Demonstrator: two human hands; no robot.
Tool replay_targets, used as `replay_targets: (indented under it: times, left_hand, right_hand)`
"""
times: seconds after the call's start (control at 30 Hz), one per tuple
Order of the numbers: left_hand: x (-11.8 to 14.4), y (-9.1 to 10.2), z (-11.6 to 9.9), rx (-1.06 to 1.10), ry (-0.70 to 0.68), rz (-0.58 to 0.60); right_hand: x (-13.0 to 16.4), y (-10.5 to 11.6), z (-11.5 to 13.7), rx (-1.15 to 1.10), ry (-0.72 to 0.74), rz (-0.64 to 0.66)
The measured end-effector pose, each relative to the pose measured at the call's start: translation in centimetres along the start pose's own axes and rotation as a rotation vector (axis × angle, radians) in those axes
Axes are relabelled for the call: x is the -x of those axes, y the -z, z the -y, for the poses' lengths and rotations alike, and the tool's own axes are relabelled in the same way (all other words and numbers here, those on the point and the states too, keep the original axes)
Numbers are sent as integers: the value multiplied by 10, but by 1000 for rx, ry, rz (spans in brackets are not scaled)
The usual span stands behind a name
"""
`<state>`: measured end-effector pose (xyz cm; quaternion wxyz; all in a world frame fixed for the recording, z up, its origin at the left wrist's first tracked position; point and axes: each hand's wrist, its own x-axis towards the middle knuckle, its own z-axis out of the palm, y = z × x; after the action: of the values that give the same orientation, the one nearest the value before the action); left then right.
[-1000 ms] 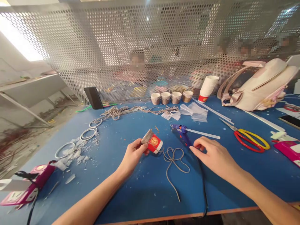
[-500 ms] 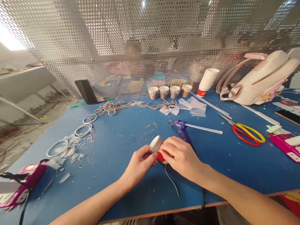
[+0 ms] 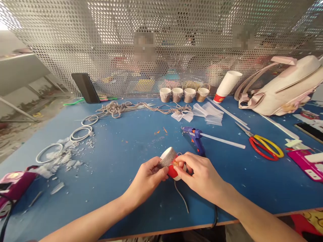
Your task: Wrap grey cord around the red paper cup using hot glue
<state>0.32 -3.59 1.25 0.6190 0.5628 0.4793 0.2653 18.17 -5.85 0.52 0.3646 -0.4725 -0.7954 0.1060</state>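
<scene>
Over the blue worktop [image 3: 121,151], right hand [image 3: 202,174] has left the glue gun [image 3: 195,139]; both hands now grip the cord-wrapped red paper cup [image 3: 170,163], left hand [image 3: 146,179] steadying it, grey cord [image 3: 181,198] trailing below.

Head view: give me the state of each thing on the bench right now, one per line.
Red paper cup: on its side, gripped by both hands, partly wrapped in cord.
Left hand: closed on the cup's wrapped end.
Right hand: fingertips pinching at the cup.
Cord: loose tail trailing on the table.
Glue gun: lying down, stick loaded, untouched.
Scissors: lying flat, blades shut.
Cup stack: upside down, leaning.
</scene>
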Motion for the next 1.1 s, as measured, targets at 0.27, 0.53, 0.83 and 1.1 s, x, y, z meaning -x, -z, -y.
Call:
replay_targets:
  times: [0.27, 0.53, 0.83, 1.1]
  left_hand:
    - [0, 1, 6, -118, -67, -24]
    - [1, 1, 7, -327, -189, -87]
    - [1, 1, 5, -323, -205, -111]
    - [0, 1, 4, -351, -207, -111]
  right_hand:
    - [-1, -1, 2, 81, 79, -4]
    - [0, 1, 8, -60, 2, -46]
    - [2, 1, 6, -203, -152, 53]
    - [-3, 5, 5, -143, -90, 50]
